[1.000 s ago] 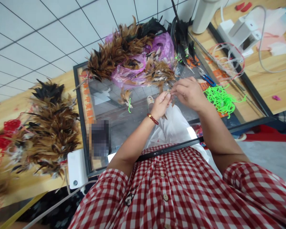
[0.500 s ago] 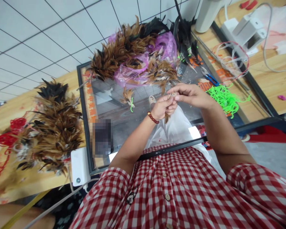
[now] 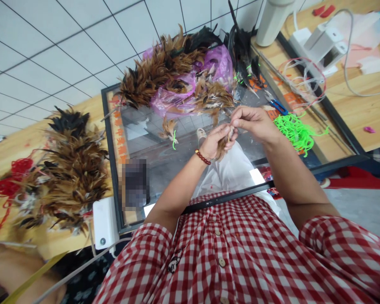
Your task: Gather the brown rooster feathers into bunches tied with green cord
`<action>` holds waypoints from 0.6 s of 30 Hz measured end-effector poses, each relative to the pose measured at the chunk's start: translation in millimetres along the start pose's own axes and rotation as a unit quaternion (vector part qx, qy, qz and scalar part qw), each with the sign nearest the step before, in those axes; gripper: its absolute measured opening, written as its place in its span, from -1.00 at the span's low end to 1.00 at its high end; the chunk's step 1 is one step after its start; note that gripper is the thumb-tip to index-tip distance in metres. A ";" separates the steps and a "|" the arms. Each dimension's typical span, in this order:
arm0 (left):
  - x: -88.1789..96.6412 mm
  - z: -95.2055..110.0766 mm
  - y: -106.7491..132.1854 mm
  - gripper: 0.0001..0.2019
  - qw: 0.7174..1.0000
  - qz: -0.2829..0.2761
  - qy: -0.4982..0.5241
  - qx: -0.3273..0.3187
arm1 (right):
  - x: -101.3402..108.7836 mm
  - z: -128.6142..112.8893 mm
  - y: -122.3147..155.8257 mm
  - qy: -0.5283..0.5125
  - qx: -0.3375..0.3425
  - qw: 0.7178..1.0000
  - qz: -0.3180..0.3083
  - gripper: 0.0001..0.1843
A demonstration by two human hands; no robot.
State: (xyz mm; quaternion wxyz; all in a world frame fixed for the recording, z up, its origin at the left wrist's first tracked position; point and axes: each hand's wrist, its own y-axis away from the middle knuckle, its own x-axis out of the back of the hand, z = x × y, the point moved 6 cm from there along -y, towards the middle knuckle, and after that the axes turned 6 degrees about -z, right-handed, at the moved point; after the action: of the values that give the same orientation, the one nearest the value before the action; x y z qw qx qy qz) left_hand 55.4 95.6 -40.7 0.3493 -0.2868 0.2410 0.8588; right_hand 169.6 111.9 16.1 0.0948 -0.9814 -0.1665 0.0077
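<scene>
My left hand, with a red bead bracelet at the wrist, is closed around a small bunch of brown feathers whose tips hang down below the palm. Just to its right, my right hand pinches the top of the same bunch with thumb and fingers. Both hands hover over a dark-framed glass board lying on the wooden table. Beyond the hands a heap of brown and black feathers lies on a purple plastic bag.
A second feather pile lies left of the board beside red cord. Green cord and blue snips lie right of the hands. A white power strip and cables are at the far right, a white box at the near left.
The hands stay together on the feather bunch. The right hand's fingers have curled back to a pinch, and more feather shows below the left palm.
</scene>
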 end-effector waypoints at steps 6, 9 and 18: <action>5.5 1.8 -4.1 -0.67 0.997 0.048 -0.037 -0.056 | 4.7 9.3 1.9 0.019 -0.005 1.000 0.014 -0.53; 6.4 1.2 -3.0 -0.68 0.995 0.060 -0.058 -0.052 | 2.3 13.0 -0.2 0.060 0.003 0.998 0.034 -0.49; 10.4 11.5 -2.5 -0.69 0.989 0.116 -0.001 -0.093 | 83.6 -12.8 33.1 0.493 0.079 0.863 0.077 -0.62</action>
State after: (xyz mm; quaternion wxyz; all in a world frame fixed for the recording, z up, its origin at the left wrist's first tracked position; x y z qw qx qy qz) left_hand 47.4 109.1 -39.9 0.2195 -0.2877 0.1914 0.9124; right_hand 259.9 106.3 23.8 0.2409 -0.8561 -0.0208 -0.4567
